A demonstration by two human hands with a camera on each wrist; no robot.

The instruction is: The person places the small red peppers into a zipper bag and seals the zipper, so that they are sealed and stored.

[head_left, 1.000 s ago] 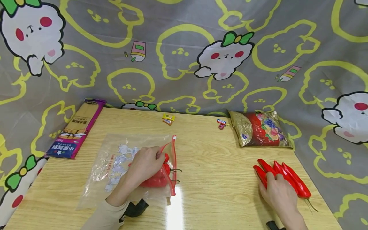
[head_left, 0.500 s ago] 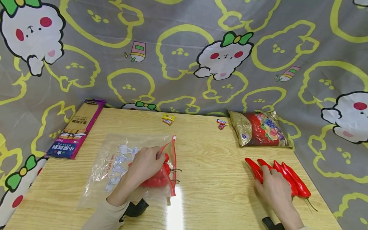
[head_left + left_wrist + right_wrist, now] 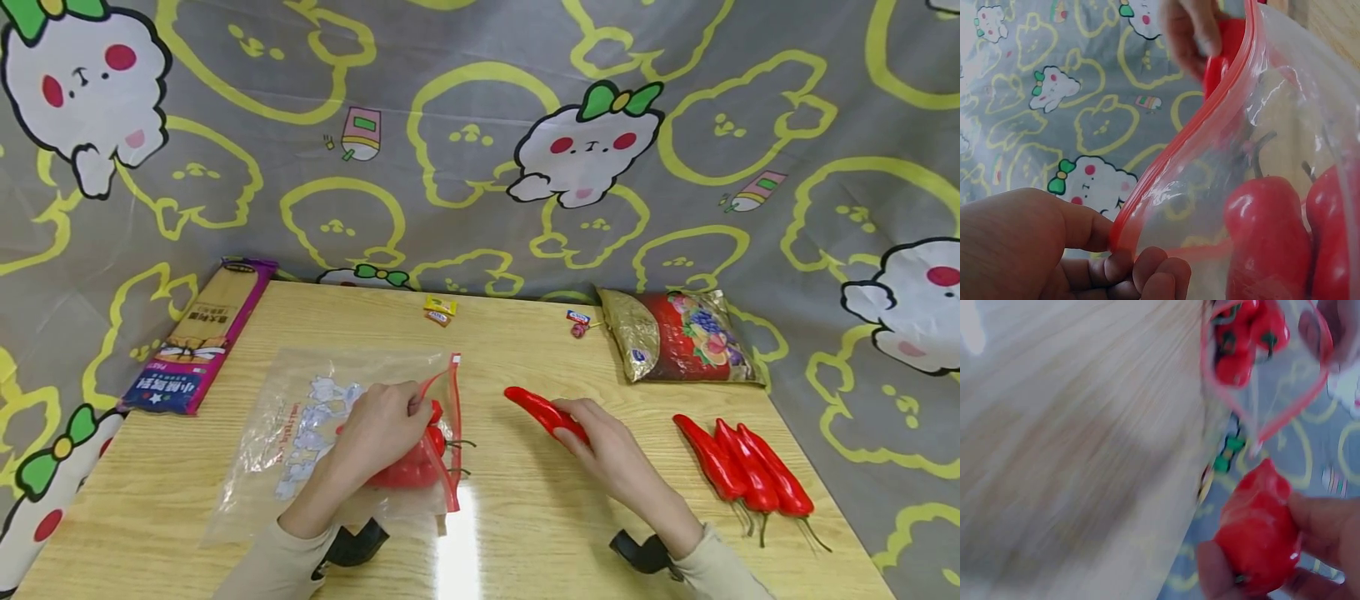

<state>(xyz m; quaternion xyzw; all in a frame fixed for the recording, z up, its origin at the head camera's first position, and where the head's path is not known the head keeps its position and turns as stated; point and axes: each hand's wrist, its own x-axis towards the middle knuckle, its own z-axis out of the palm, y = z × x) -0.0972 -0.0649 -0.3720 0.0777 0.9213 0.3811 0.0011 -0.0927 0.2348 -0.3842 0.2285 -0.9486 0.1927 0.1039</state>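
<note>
- Zip bag (image 3: 281, 433): laid on the left part of the wooden table (image 3: 555, 533); clear-walled, printed, with its red rim (image 3: 453, 492) turned to the right. The mouth is seen gaping from the right wrist. Several bagged red peppers (image 3: 1234, 370) are contained close to the mouth.
- Gold-and-red packet (image 3: 690, 342): placed at the far right of the table; fruit is printed on its front.
- Purple-edged packet (image 3: 198, 333): placed at a slant along the far left of the table, apart from the bag.
- Left hand (image 3: 382, 425): held over the bag; the rim is pinched between thumb and fingers, as is shown in the left wrist view.
- Right hand (image 3: 600, 446): held to the right of the bag mouth; thumb and fingers are closed about the sides of one pepper.
- Three loose peppers (image 3: 753, 483): laid side by side near the right edge of the table, stems towards the person.
- Held pepper (image 3: 540, 408): held between bag and loose row, near the mouth but not touching it; its tip is pointed towards the bag.
- Lollipop (image 3: 578, 331): placed beside the gold-and-red packet, just below a blue-and-red sweet (image 3: 577, 316).
- Yellow sweet (image 3: 441, 306) and orange sweet (image 3: 437, 318): placed together at the far edge.
</note>
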